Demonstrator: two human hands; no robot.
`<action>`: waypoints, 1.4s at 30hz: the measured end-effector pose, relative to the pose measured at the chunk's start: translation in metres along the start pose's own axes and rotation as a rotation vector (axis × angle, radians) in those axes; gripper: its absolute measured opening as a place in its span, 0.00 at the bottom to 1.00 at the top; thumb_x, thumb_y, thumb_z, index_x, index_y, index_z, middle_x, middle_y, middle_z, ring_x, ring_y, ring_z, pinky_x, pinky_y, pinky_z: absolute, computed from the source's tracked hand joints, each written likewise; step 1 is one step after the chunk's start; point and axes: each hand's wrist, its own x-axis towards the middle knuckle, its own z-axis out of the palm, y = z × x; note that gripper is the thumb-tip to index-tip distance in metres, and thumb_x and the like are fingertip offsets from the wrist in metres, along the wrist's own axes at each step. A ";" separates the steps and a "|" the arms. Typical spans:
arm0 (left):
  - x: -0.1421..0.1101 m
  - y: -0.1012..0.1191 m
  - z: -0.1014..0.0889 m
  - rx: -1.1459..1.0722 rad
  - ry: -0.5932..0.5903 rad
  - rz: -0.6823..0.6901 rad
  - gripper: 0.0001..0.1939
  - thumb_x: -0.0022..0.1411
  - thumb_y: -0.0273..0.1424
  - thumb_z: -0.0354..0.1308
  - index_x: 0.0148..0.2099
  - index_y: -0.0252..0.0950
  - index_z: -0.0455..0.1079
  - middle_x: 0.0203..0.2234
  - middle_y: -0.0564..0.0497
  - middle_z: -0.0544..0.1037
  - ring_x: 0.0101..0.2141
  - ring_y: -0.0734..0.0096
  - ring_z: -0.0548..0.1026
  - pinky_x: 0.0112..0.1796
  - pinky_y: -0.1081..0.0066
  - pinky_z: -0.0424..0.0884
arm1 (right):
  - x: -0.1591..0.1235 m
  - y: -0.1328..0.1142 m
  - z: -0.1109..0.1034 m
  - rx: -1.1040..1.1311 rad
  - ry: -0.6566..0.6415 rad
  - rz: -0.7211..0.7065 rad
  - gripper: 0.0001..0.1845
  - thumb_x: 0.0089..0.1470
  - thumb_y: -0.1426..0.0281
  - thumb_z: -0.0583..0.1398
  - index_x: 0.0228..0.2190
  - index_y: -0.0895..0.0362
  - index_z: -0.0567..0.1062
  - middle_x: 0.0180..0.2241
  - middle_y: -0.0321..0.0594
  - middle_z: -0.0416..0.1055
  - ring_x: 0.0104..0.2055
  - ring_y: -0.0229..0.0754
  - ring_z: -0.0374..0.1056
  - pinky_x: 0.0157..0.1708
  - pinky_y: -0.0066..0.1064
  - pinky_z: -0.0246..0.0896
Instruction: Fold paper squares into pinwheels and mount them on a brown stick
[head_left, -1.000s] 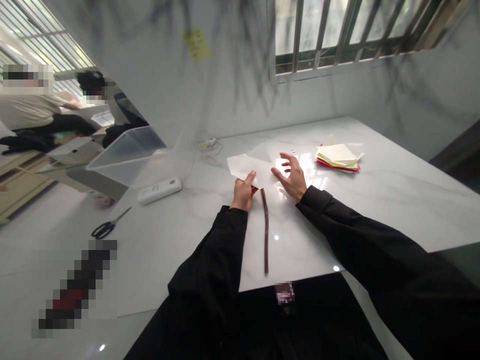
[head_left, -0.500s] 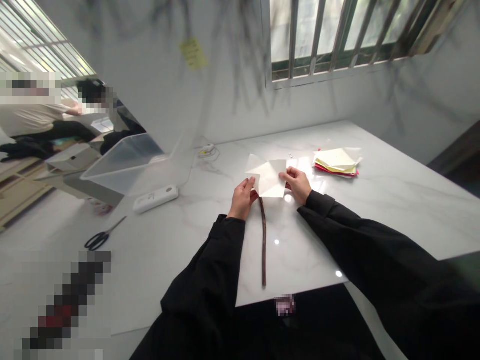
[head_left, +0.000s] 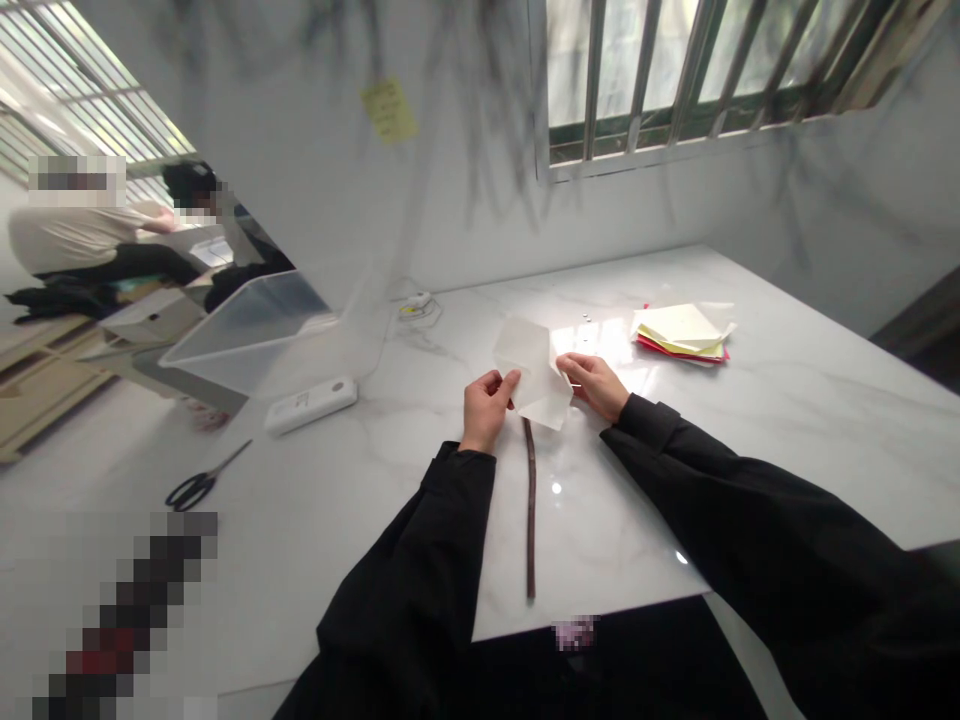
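Observation:
A creased sheet of off-white paper (head_left: 536, 375) is held up between both hands over the table. My left hand (head_left: 487, 405) pinches its left edge between thumb and fingers. On the opposite edge, my right hand (head_left: 594, 383) is closed in a similar pinch. Below the paper a thin brown stick (head_left: 531, 520) lies on the marble-patterned table, pointing toward my body; its far end is hidden behind the paper.
To the right lies a stack of cream, yellow and red paper (head_left: 684, 332). Black-handled scissors (head_left: 196, 488), a white power strip (head_left: 311, 405) and a clear plastic bin (head_left: 251, 320) are on the left. A thin cable (head_left: 420, 308) lies by the wall. Two people sit beyond the bin.
The paper has tilted, its lower right corner now hanging lower and its folds looking different. Both hands have come slightly lower in view. The stick lies as before.

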 end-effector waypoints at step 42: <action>-0.010 0.017 0.014 -0.012 -0.124 0.004 0.27 0.49 0.53 0.74 0.25 0.36 0.69 0.19 0.55 0.69 0.22 0.76 0.64 0.24 0.74 0.62 | 0.003 0.007 -0.011 -0.132 -0.091 -0.017 0.27 0.43 0.49 0.76 0.33 0.60 0.86 0.35 0.46 0.83 0.34 0.48 0.78 0.36 0.35 0.73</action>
